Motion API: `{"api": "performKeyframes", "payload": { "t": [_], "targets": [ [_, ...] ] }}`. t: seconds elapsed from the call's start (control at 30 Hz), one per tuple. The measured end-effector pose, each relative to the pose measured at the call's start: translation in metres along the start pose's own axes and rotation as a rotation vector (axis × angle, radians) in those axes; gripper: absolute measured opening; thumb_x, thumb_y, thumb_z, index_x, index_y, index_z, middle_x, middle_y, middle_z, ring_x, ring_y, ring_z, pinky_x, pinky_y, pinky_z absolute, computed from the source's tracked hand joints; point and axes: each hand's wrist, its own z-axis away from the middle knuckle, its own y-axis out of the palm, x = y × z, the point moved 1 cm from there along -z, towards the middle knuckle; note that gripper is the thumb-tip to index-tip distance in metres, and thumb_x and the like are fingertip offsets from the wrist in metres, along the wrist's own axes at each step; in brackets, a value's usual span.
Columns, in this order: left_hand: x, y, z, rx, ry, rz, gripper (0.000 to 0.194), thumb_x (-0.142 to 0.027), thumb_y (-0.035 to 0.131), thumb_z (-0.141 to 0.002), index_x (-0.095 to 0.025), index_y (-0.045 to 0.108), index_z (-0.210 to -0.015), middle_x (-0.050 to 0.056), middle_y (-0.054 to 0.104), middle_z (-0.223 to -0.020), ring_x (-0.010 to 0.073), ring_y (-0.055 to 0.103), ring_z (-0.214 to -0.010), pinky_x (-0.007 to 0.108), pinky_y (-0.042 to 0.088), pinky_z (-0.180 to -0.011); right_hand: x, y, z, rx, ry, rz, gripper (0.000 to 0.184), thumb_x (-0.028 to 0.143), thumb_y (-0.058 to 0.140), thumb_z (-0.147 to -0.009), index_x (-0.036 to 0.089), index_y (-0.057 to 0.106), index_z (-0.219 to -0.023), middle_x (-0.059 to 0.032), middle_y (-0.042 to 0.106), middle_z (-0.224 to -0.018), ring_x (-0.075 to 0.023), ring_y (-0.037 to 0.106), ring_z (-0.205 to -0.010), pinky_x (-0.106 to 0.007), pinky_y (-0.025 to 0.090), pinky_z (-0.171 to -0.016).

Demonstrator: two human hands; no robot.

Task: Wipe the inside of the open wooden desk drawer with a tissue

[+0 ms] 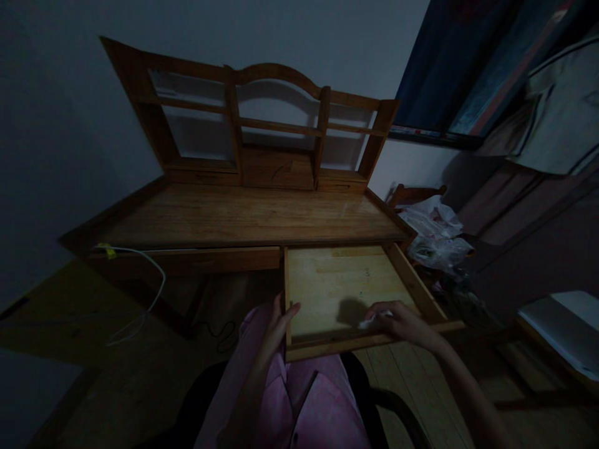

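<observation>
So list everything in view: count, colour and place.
Desk: 1, brown, centre
Hutch: 1, brown, atop desk
Open drawer: 1, pale, desk's right
Wad: 1, white, over drawer
Cable: 1, white, desk's left
Cord: 1, black, floor
Plastic bags: count unclear, whitish, right
Window area: 1, blue, upper right
Hanging garment: 1, white, far right
Flat object: 1, pale, lower right
Chair: 1, black, bottom centre
Lap: 1, pink-clothed, bottom centre
Left hand: 1, bare, drawer's left
Right hand: 1, bare, holding wad

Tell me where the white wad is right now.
In the head view, right of centre: the white wad is in the right hand, at the near right part of the pulled-out drawer, close to its front edge.
</observation>
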Motion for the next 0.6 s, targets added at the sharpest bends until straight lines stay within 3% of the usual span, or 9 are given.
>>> {"api": "performKeyframes", "payload": {
  "t": [0.13, 0.27, 0.43, 0.5, 0.6],
  "targets": [
    [0.006, -0.002, -0.003, 0.015, 0.01, 0.012, 0.076, -0.041, 0.069, -0.085, -0.02, 0.036, -0.149, 0.014, 0.051, -0.152, 0.0252, 0.054, -0.137, 0.031, 0.047, -0.109, -0.002, 0.012, 0.009, 0.051, 0.006, -0.054, 0.03, 0.029, 0.049, -0.095, 0.014, 0.075, -0.093, -0.0093, 0.073, -0.097, -0.0226, 0.069, -0.094, -0.033, 0.049, -0.088],
    [0.003, -0.003, -0.001, 0.004, 0.015, -0.009, 0.073, -0.041, 0.069, -0.085, -0.02, 0.038, -0.147, 0.013, 0.053, -0.15, 0.0243, 0.056, -0.136, 0.03, 0.048, -0.107, -0.027, 0.001, 0.023, -0.011, -0.006, 0.017, 0.033, 0.031, 0.045, -0.098, 0.013, 0.072, -0.093, -0.009, 0.07, -0.094, -0.0212, 0.066, -0.09, -0.032, 0.047, -0.084],
    [-0.005, 0.0, 0.005, 0.0, 0.015, -0.054, 0.069, -0.039, 0.066, -0.087, -0.018, 0.039, -0.147, 0.013, 0.054, -0.15, 0.0234, 0.056, -0.136, 0.028, 0.049, -0.106, -0.065, -0.037, 0.046, -0.052, 0.078, 0.2, 0.048, 0.043, 0.035, -0.102, 0.014, 0.072, -0.096, -0.0106, 0.071, -0.096, -0.0223, 0.066, -0.089, -0.034, 0.047, -0.084],
    [-0.005, 0.0, 0.005, 0.001, 0.014, -0.044, 0.072, -0.039, 0.066, -0.087, -0.017, 0.037, -0.149, 0.014, 0.051, -0.152, 0.0227, 0.054, -0.138, 0.026, 0.048, -0.107, -0.081, -0.057, 0.057, -0.081, 0.126, 0.292, 0.045, 0.039, 0.037, -0.099, 0.014, 0.074, -0.096, -0.0118, 0.072, -0.1, -0.0243, 0.067, -0.097, -0.035, 0.048, -0.09],
    [-0.003, 0.0, 0.004, 0.009, 0.028, -0.026, 0.072, -0.039, 0.065, -0.087, -0.016, 0.036, -0.149, 0.014, 0.049, -0.154, 0.0228, 0.053, -0.139, 0.026, 0.047, -0.108, -0.11, -0.089, 0.078, -0.076, 0.255, 0.438, 0.034, 0.027, 0.043, -0.086, 0.015, 0.075, -0.09, -0.0101, 0.073, -0.092, -0.0235, 0.069, -0.087, -0.032, 0.05, -0.081]
  ]
}}
